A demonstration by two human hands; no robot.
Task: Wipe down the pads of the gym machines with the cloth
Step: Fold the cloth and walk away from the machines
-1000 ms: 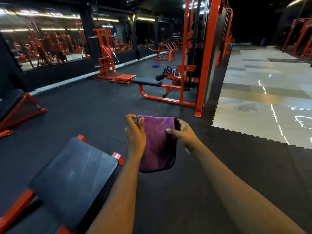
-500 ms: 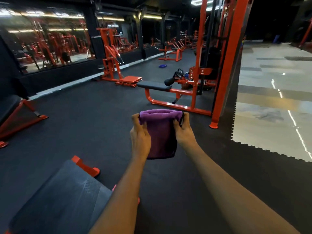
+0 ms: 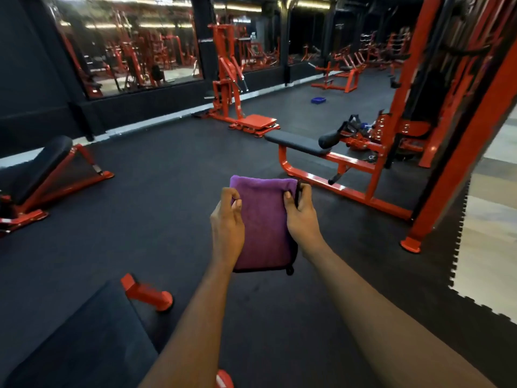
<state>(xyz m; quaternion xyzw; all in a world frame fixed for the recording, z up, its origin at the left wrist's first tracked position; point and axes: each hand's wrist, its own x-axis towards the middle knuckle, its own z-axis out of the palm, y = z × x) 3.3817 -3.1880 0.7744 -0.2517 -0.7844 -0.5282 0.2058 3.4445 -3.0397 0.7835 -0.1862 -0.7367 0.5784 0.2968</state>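
A folded purple cloth (image 3: 264, 219) hangs in front of me above the dark rubber floor. My left hand (image 3: 227, 225) pinches its left edge near the top. My right hand (image 3: 302, 217) grips its right edge, fingers curled round the fold. A dark bench pad (image 3: 84, 348) lies below my left arm at the bottom left. Ahead to the right stands a red seated-row machine with a long black seat pad (image 3: 293, 142) and a black roller pad (image 3: 330, 140). An inclined black pad (image 3: 36, 166) on a red frame sits at the far left.
A tall red cable-tower frame (image 3: 458, 152) rises at the right, its foot on the mat edge. Beyond it lies glossy tiled floor (image 3: 492, 247). Another red machine (image 3: 232, 88) stands by the mirrored wall, and a small blue object (image 3: 318, 100) lies on the floor.
The view has moved forward and swung left; the near bench pad has slid down toward the bottom left corner. Both hands keep holding the cloth, now folded narrower with the hands closer together.
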